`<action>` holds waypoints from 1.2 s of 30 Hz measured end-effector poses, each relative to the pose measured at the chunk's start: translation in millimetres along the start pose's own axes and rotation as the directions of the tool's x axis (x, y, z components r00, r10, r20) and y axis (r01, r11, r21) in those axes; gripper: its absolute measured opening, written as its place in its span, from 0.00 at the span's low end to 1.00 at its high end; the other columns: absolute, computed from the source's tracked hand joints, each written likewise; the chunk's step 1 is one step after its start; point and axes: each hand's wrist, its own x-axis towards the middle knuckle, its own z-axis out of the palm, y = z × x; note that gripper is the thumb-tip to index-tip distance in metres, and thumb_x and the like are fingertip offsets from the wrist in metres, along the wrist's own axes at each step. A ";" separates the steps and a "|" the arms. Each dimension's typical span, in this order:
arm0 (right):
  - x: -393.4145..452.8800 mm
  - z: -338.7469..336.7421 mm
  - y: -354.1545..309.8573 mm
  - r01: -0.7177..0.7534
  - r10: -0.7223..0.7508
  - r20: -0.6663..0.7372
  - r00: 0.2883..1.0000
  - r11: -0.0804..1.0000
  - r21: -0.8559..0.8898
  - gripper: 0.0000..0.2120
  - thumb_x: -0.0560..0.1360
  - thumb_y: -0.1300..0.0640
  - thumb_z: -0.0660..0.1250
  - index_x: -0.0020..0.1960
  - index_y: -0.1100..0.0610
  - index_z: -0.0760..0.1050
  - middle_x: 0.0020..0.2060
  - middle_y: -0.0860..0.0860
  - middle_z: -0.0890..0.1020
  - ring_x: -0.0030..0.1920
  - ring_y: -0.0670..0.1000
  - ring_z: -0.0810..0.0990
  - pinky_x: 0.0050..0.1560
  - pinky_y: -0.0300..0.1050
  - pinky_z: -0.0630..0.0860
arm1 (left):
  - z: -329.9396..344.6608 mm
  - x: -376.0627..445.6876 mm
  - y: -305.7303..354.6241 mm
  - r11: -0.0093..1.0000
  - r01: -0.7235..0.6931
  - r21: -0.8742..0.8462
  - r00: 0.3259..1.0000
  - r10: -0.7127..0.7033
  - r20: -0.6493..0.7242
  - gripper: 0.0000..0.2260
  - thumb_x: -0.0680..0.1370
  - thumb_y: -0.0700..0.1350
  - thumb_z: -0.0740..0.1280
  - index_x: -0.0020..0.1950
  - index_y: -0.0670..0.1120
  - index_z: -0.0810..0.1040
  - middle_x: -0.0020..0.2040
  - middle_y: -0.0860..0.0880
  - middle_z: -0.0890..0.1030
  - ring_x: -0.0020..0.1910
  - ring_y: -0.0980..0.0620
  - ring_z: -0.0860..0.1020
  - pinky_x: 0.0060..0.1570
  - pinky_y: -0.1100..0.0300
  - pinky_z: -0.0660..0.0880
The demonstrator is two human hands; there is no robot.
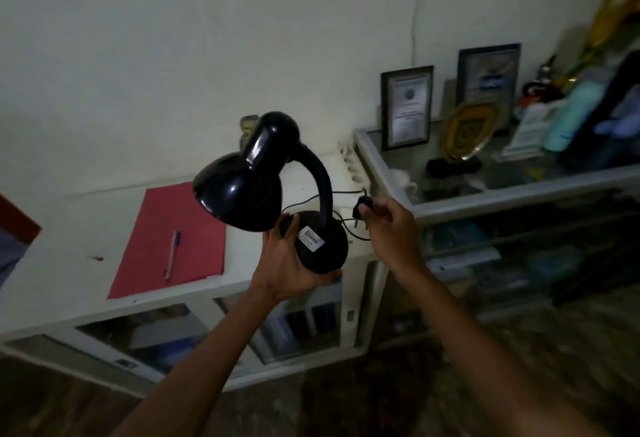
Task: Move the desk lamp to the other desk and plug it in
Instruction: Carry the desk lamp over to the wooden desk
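Note:
A black desk lamp [256,177] with a curved neck and a round base hangs in the air above the white desk [69,263]. My left hand [289,263] grips the base from below, beside its white label. My right hand [388,225] pinches the lamp's black plug [362,209], prongs pointing down-left. The thin black cord loops between base and plug. A white power strip [356,168] lies at the wall, just beyond the plug.
A red folder [166,239] with a pen [172,254] on it lies on the white desk. To the right stands a glass-topped cabinet [519,183] with framed certificates [407,107], a gold plaque [465,131] and bottles. Glass-doored shelves sit below the desk.

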 end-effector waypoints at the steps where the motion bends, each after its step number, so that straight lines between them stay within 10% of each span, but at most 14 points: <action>1: -11.3 -13.9 -2.0 -0.003 0.003 -0.032 0.999 1.000 0.014 0.04 0.76 0.53 0.71 0.51 0.51 0.80 0.42 0.47 0.85 0.43 0.44 0.83 0.44 0.37 0.77 | -1.4 -5.0 12.9 0.999 -0.029 -0.013 0.999 0.030 0.013 0.48 0.55 0.68 0.76 0.67 0.44 0.71 0.62 0.45 0.75 0.63 0.40 0.70 0.65 0.47 0.68; 7: -62.5 -119.8 -6.8 -0.006 0.007 -0.255 0.967 1.000 0.004 0.03 0.76 0.53 0.71 0.45 0.46 0.77 0.36 0.40 0.81 0.35 0.28 0.79 0.33 0.22 0.71 | 13.0 -16.7 102.2 0.963 -0.237 -0.127 0.970 0.241 0.021 0.53 0.53 0.61 0.84 0.71 0.43 0.67 0.66 0.46 0.67 0.63 0.44 0.65 0.64 0.47 0.65; 15: -117.1 -296.5 1.9 -0.041 0.049 -0.533 0.845 0.999 0.027 0.07 0.78 0.58 0.70 0.53 0.61 0.80 0.40 0.52 0.82 0.40 0.46 0.80 0.44 0.37 0.75 | 88.9 -7.4 261.1 0.935 -0.216 -0.281 0.907 0.299 0.297 0.59 0.55 0.68 0.78 0.77 0.39 0.62 0.74 0.36 0.63 0.73 0.36 0.61 0.73 0.45 0.60; 21: -141.7 -434.5 14.6 -0.059 0.013 -0.648 0.761 0.997 -0.050 0.08 0.78 0.60 0.70 0.54 0.63 0.81 0.37 0.47 0.81 0.35 0.36 0.79 0.39 0.25 0.72 | 160.4 -0.3 396.7 0.874 -0.353 -0.336 0.848 0.450 0.280 0.55 0.50 0.57 0.86 0.67 0.28 0.71 0.64 0.29 0.73 0.65 0.27 0.71 0.63 0.33 0.70; 25: -147.6 -510.2 26.4 -0.073 0.006 -0.690 0.724 0.995 -0.068 0.09 0.78 0.57 0.69 0.55 0.61 0.81 0.37 0.48 0.80 0.40 0.44 0.78 0.45 0.38 0.74 | 200.4 14.5 473.4 0.828 -0.394 -0.399 0.808 0.519 0.279 0.57 0.58 0.62 0.82 0.76 0.35 0.64 0.74 0.36 0.64 0.75 0.37 0.59 0.73 0.41 0.61; 36: -62.8 -666.2 97.7 -0.147 0.055 -0.825 0.562 0.989 -0.034 0.09 0.79 0.53 0.68 0.56 0.55 0.80 0.46 0.48 0.85 0.48 0.42 0.83 0.46 0.33 0.73 | 359.9 112.9 617.3 0.702 -0.510 -0.497 0.650 0.693 0.312 0.58 0.58 0.75 0.70 0.77 0.39 0.62 0.75 0.39 0.63 0.74 0.37 0.60 0.70 0.36 0.64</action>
